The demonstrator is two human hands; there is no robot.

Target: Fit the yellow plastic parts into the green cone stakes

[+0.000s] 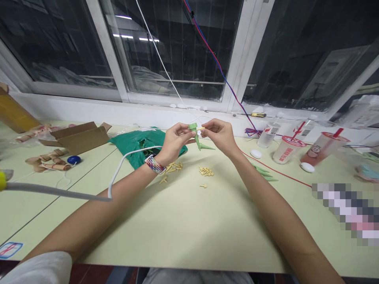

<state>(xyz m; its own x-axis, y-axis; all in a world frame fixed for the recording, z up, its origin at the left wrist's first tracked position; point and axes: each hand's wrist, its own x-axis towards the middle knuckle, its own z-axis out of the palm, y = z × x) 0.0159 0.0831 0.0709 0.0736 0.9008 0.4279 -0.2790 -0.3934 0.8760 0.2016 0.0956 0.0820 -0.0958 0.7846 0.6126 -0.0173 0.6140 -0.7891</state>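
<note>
My left hand (177, 142) grips a pale green plastic spike (197, 138), which points down and to the right. My right hand (219, 136) pinches a small pale yellow piece (201, 128) and holds its tip against the spike's wide top end. A colourful woven wristband (154, 164) circles my left wrist. Below my hands lie two loose heaps of small yellow pieces (173, 167) (206, 171) on the pale green table (189, 232). Several green spikes (262, 172) lie to the right of my right forearm.
A white cable (124, 167) crosses my left forearm, beside a green plastic bag (145, 144). Further left are a cardboard box (79, 138), a blue ball (74, 159) and rolled brown pieces (56, 161). Plastic cups (286, 150) and a red wire (275, 169) are right; windows lie beyond.
</note>
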